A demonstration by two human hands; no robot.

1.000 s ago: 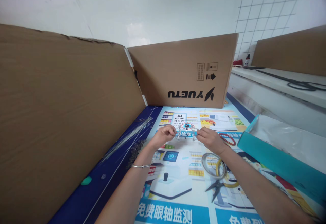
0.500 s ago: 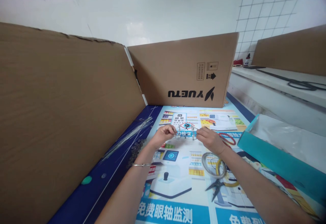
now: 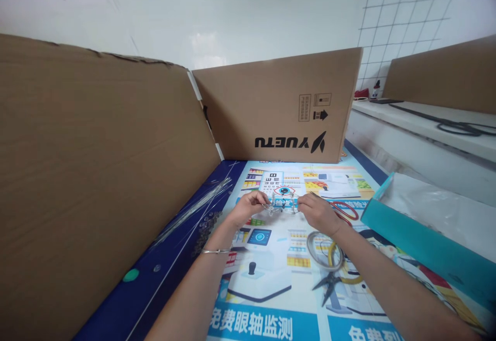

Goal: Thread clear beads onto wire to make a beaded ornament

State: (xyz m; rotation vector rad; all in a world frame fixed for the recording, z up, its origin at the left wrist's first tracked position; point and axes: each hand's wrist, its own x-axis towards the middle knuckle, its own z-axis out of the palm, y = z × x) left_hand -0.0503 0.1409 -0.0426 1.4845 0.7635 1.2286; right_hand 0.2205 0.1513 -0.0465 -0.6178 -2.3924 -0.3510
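Note:
Between my hands hangs a small piece of thin wire strung with clear beads, held just above the printed table cover. My left hand pinches its left side between thumb and fingers. On the other side, my right hand is closed with its fingertips on the right end of the same piece. The fine wire ends are too small to follow. A red-handled tool lies behind my right wrist, partly hidden. Nearer to me are pliers with yellow handles and a ring-shaped coil, which overlap.
Left of my forearm lie a pile of clear beads and a bundle of thin straight wires. A green round piece is nearer. Cardboard panels stand at left and back. A teal box with clear plastic stands right.
The beaded wire piece has tilted and shifted slightly between my fingers. Both hands stay in nearly the same place, still closed on it.

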